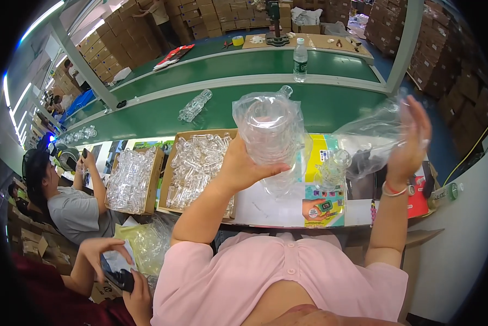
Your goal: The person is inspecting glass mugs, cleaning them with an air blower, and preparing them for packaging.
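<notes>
Left hand (243,165) raised above the bench, fingers wrapped round a clear plastic bottle (271,130) sheathed in a clear bag; the bottle's far side is lost in glare. Right hand (412,136) held up flat, fingers spread, touching a loose crumpled bag (371,133); whether it pinches the film cannot be made out. Below them, a cardboard box (168,174) packed with clear pieces, individual shapes indistinct. A second clear piece (333,165) sits on a colourful printed sheet (322,193). A water bottle (300,60) stands on the green conveyor (227,108) beyond.
</notes>
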Available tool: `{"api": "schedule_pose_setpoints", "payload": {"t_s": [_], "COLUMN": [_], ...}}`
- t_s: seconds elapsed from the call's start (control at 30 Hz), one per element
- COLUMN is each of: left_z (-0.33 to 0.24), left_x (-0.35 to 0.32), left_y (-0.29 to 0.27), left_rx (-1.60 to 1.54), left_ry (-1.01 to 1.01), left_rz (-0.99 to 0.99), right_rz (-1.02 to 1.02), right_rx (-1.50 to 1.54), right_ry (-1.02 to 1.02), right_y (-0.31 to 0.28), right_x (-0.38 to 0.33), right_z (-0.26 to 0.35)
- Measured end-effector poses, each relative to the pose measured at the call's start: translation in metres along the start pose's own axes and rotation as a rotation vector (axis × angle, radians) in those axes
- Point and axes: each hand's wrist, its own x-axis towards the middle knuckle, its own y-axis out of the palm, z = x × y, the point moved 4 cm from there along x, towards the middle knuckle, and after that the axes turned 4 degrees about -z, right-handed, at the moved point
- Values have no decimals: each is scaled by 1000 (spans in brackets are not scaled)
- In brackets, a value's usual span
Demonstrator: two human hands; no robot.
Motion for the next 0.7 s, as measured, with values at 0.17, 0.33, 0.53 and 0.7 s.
{"api": "schedule_pose_setpoints", "payload": {"t_s": [0.17, 0.33, 0.53, 0.7], "left_z": [19, 40, 98, 104], "left_x": [-12, -34, -51, -54], "left_y": [7, 20, 42, 53], "left_rx": [-18, -163, 129, -3], "left_ry": [-97, -28, -292, -41], "left_rz": [-14, -323, -66, -271], "right_rz": [142, 830, 860, 406], "right_rx": [375, 188, 242, 215], "right_ry": [128, -97, -106, -240], "right_y": [2, 93, 150, 114], "right_x": [50, 14, -10, 57], "right_z": [51, 98, 109, 121]}}
